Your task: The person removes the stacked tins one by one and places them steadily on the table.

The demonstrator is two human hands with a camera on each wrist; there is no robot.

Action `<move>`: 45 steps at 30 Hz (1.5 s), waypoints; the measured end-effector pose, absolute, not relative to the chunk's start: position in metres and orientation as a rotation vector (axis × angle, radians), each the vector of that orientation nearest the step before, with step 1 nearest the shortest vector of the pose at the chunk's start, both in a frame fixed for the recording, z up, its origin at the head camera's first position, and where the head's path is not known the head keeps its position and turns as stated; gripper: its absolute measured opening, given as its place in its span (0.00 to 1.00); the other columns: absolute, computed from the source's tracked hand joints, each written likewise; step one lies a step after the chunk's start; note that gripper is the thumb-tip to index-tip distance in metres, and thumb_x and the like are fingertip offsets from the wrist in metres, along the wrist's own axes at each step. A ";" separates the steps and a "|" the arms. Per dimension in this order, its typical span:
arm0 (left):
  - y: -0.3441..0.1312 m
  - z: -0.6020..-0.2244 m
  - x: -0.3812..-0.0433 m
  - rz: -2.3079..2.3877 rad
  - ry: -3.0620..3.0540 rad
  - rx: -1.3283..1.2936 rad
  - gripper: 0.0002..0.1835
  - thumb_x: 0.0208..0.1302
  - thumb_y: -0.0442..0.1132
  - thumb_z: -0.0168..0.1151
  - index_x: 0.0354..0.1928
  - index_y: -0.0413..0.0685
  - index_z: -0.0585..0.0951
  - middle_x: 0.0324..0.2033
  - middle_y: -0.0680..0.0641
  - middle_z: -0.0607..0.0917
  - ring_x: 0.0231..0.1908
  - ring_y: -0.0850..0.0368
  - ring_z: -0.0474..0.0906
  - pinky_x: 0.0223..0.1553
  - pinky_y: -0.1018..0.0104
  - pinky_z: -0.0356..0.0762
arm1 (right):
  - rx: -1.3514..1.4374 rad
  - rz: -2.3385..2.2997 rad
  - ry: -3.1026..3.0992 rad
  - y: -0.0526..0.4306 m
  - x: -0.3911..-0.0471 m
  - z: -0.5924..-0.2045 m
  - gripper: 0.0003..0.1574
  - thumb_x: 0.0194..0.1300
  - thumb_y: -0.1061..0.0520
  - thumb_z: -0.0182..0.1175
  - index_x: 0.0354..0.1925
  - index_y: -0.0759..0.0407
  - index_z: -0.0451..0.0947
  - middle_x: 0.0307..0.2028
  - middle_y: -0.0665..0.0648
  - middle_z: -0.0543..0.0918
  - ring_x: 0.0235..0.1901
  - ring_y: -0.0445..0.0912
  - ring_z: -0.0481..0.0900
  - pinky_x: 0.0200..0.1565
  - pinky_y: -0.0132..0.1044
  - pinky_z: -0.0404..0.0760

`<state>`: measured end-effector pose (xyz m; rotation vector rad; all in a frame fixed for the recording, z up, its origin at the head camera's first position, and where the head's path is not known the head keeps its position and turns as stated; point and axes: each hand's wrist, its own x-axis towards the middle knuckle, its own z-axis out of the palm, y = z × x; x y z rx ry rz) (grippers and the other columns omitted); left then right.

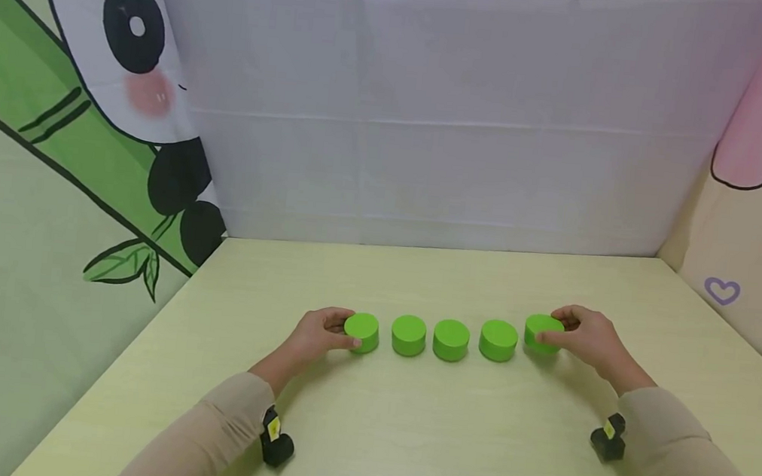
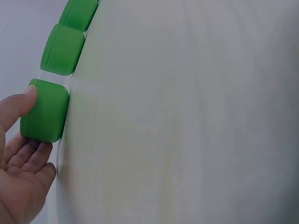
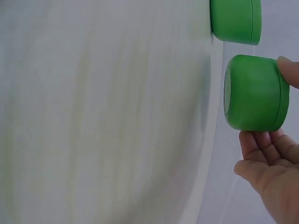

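Several small round green tins with a seam near the top form a row across the table. At the row's left end my left hand (image 1: 318, 334) grips the leftmost tin (image 1: 362, 330), which stands on the tabletop. The left wrist view has the thumb (image 2: 22, 105) on this tin's lid edge and curled fingers at its far side. My right hand (image 1: 591, 341) pinches the rightmost tin (image 1: 541, 332) between thumb and fingers. In the right wrist view that tin (image 3: 256, 93) is tilted, its pale underside showing, raised off the table. Between the hands stand the middle tins (image 1: 451, 339).
The pale wooden table (image 1: 364, 433) backs onto a white cloth wall (image 1: 432, 121). A panel with a panda and bamboo (image 1: 134, 27) rises at the left, a pink and beige one (image 1: 756, 225) at the right. Small black cameras (image 1: 276, 440) hang at both wrists.
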<state>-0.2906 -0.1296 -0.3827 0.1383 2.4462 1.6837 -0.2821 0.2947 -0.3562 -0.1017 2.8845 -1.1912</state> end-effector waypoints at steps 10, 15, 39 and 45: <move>-0.119 -0.383 -0.298 1.676 2.473 0.108 0.31 0.51 0.34 0.70 0.59 0.41 0.72 0.54 0.43 0.78 0.56 0.48 0.74 0.55 0.57 0.74 | -0.124 -1.162 2.833 0.310 -0.301 -0.364 0.43 0.53 0.43 0.67 0.54 0.72 0.67 0.45 0.66 0.74 0.43 0.53 0.72 0.37 0.34 0.75; -0.113 -0.382 -0.301 1.675 2.483 0.079 0.31 0.51 0.34 0.70 0.59 0.41 0.72 0.54 0.43 0.79 0.56 0.49 0.74 0.55 0.56 0.74 | -0.145 -1.169 2.801 0.316 -0.310 -0.367 0.44 0.53 0.43 0.67 0.56 0.72 0.66 0.47 0.67 0.74 0.44 0.53 0.71 0.37 0.35 0.75; -0.111 -0.381 -0.308 1.698 2.479 0.058 0.31 0.51 0.34 0.70 0.59 0.40 0.72 0.55 0.42 0.78 0.56 0.48 0.73 0.57 0.56 0.72 | -0.187 -1.104 2.764 0.313 -0.326 -0.358 0.38 0.52 0.47 0.67 0.52 0.72 0.68 0.45 0.66 0.74 0.42 0.53 0.72 0.38 0.38 0.74; -0.115 -0.378 -0.306 1.679 2.484 0.069 0.31 0.51 0.34 0.70 0.59 0.40 0.72 0.55 0.42 0.78 0.56 0.48 0.74 0.57 0.56 0.72 | -0.173 -1.087 2.750 0.308 -0.322 -0.353 0.39 0.53 0.48 0.67 0.52 0.73 0.67 0.46 0.67 0.74 0.44 0.55 0.71 0.41 0.40 0.74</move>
